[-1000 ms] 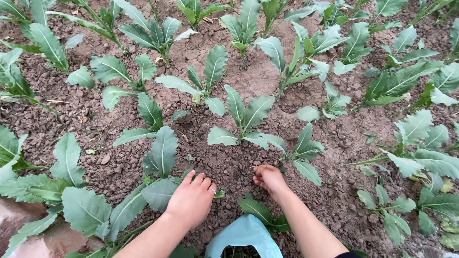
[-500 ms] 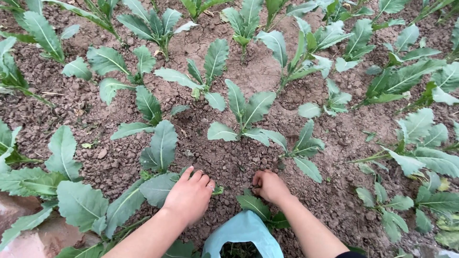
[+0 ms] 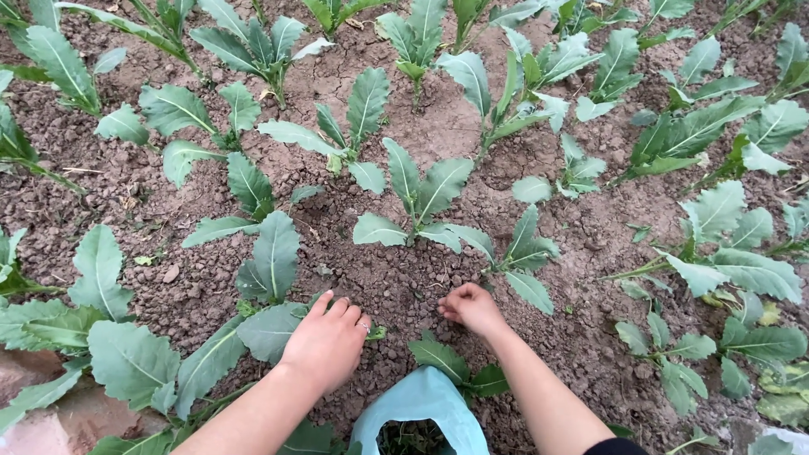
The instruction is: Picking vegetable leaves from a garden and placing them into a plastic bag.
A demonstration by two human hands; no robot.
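Note:
My left hand [image 3: 327,342] lies palm down on the crumbly brown soil [image 3: 383,282], fingers together, with a ring on one finger; it rests beside a broad green leaf [image 3: 270,330]. My right hand [image 3: 474,309] is curled with its fingertips pressed into the soil, just below a young leafy plant [image 3: 417,202] and left of another seedling [image 3: 522,257]. Whether the right fingers pinch anything is hidden. A light blue bag [image 3: 421,409] with dark plant bits inside sits open between my forearms. A small plant [image 3: 447,361] grows just above the bag.
Rows of young broad-leaved green plants [image 3: 253,50] fill the bed on all sides, denser at right [image 3: 725,253] and left [image 3: 93,320]. A pale stone or concrete edge [image 3: 50,413] shows at the bottom left.
The view has dipped slightly, so the plants sit higher in frame. My right hand has crept a little down and left on the soil; the left hand stays flat in the same spot.

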